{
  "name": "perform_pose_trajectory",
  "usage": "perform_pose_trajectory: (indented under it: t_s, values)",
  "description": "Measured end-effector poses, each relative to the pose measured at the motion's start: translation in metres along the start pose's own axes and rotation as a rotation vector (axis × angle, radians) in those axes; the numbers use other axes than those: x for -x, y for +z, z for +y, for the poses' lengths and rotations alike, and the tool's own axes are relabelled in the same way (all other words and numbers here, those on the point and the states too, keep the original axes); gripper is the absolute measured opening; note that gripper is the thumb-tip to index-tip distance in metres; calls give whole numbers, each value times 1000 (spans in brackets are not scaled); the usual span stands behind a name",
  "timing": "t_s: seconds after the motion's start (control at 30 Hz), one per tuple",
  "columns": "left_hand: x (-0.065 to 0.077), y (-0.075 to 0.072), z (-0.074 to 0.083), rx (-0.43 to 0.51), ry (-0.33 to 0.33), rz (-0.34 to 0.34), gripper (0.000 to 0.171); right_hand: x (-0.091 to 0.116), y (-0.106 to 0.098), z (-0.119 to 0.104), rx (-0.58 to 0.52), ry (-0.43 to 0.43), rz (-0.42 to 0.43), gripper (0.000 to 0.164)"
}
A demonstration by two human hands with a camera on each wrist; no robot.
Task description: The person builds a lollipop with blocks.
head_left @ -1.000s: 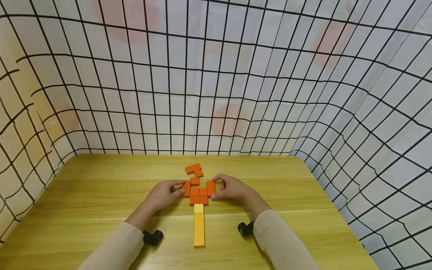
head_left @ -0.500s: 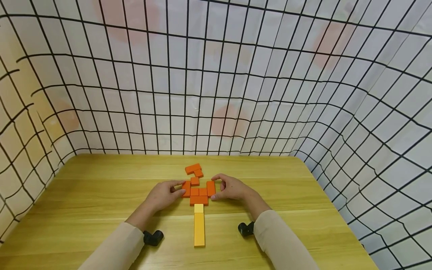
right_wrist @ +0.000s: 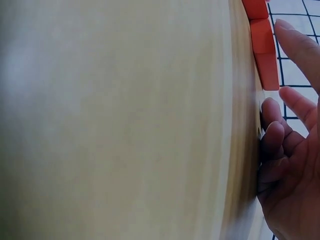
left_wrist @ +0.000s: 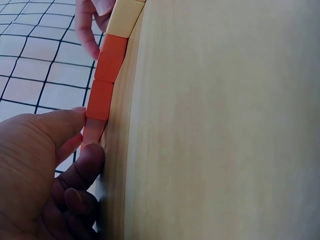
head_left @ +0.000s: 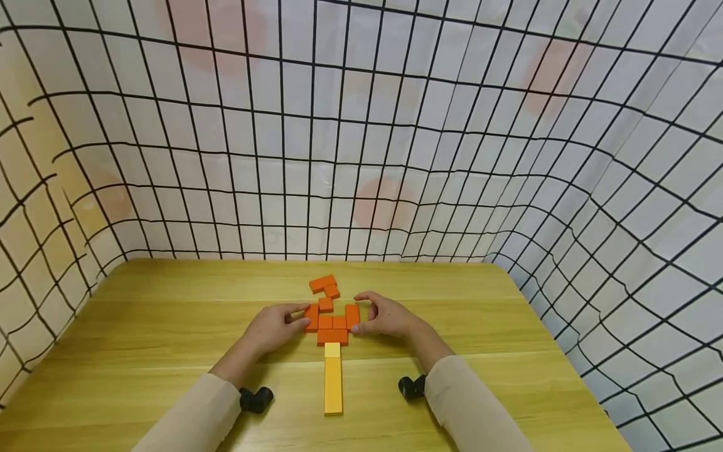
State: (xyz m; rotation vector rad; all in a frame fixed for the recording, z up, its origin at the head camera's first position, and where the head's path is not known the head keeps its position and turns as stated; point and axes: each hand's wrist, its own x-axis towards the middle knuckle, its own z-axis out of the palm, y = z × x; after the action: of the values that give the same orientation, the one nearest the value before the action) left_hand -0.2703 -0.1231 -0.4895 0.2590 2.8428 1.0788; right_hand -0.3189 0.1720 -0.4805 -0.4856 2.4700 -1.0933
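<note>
In the head view, my left hand point(head_left: 275, 328) pinches the upright orange block point(head_left: 312, 317) at the left of a flat arrangement, index finger and thumb at its two ends. My right hand point(head_left: 385, 316) curves beside the matching right orange block point(head_left: 353, 317); the right wrist view shows its thumb and fingers slightly apart from that orange block point(right_wrist: 267, 65). Between these lie two small orange blocks point(head_left: 332, 322), with a wide orange block point(head_left: 332, 338) below. Under that come a pale yellow block point(head_left: 332, 350) and a long yellow strip point(head_left: 333, 386).
A small orange block point(head_left: 325, 305) sits just above the arrangement. Farther back, another small orange block point(head_left: 331, 291) touches a longer, angled orange block point(head_left: 322, 284). The wooden table point(head_left: 169, 326) meets a black wire mesh point(head_left: 294, 207) along its back and sides.
My right hand's index finger has eased away from the right orange block, leaving a small gap. My left hand keeps its hold, and the blocks look nearly unmoved.
</note>
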Motion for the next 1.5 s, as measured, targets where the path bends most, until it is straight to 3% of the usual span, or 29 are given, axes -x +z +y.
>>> perform_pose_trajectory:
  t_s: [0.4,0.7,1.03,1.27,1.5]
  values:
    - [3,-2,-1,2,-19,4,44,-6,1,-1,17,-8,23,65]
    - [2,0,0,11,-11,16,42,-11,1,-9,49,-20,97,48]
    - [1,3,1,38,-17,17,42,-28,15,-33,244,-67,226,25]
    - [0,1,-1,39,-23,15,42,-37,20,-45,304,-99,224,20]
    - [0,1,-1,41,-22,14,41,-41,26,-47,330,-67,196,20]
